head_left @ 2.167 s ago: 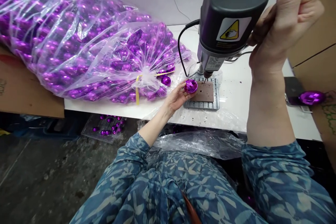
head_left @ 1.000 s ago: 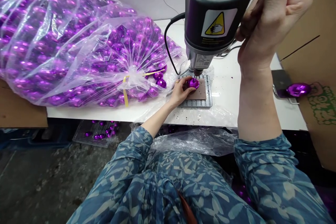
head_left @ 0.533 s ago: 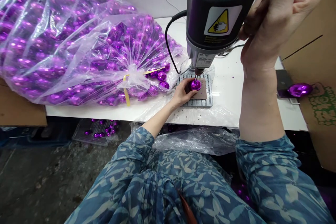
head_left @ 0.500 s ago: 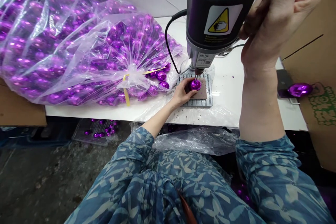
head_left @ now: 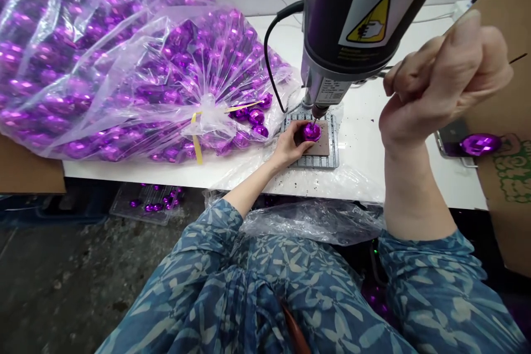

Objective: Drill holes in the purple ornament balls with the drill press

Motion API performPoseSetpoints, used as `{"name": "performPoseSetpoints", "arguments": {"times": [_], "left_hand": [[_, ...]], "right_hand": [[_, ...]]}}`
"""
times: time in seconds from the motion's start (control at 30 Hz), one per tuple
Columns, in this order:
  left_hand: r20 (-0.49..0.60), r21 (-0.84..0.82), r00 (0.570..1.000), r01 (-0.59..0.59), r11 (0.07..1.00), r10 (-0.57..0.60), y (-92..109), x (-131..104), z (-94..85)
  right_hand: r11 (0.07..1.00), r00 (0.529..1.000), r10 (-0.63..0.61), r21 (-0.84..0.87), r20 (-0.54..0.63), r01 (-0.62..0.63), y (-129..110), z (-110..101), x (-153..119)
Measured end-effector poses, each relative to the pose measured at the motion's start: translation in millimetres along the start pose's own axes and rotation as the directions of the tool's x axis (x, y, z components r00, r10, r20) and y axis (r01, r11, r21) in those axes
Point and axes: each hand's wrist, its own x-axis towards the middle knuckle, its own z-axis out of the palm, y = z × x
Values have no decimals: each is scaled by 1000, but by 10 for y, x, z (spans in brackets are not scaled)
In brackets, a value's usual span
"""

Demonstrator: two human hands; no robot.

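A purple mirrored ball (head_left: 312, 132) sits on a small brown board on the slotted metal base plate (head_left: 317, 162). My left hand (head_left: 290, 142) pinches it from the left between thumb and fingers. Above it stands a bench drill press (head_left: 352, 27) with a black motor housing and a yellow hand-warning label. Its thin bit reaches down to the top of the ball; whether it has entered cannot be told. To the right of the housing, my right hand (head_left: 450, 74) is closed in a fist around the drill press handle, which the fingers mostly hide.
A large tied clear bag (head_left: 136, 66) of purple balls fills the table's left side. A phone (head_left: 450, 138) and another purple ball (head_left: 481, 144) lie at right by a cardboard box (head_left: 510, 210). Below the table, a clear tray (head_left: 143, 213) holds several balls. Dark shavings dot the tabletop.
My right fist has come lower beside the drill press. The left hand keeps its pinch on the ball. The whole view has shifted slightly.
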Motion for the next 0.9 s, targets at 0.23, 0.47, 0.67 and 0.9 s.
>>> {"name": "performPoseSetpoints", "arguments": {"times": [0.23,0.47,0.67,0.9], "left_hand": [[1,-21,1000,16,1000,-16,5,3,0],[19,-8,1000,-10,1000,10,-39,4,-7],[31,-13,1000,-7,1000,7,-37,-2,-14],[32,-9,999,-33,999,33,-51,11,-8]], "right_hand": [[994,996,-85,73,-15,86,124,-127,-143],[996,980,-78,-64,-185,67,538,-476,-302],[992,964,-111,-84,-241,93,751,-613,-440],[976,965,-212,-84,-154,201,750,-579,-433]]}}
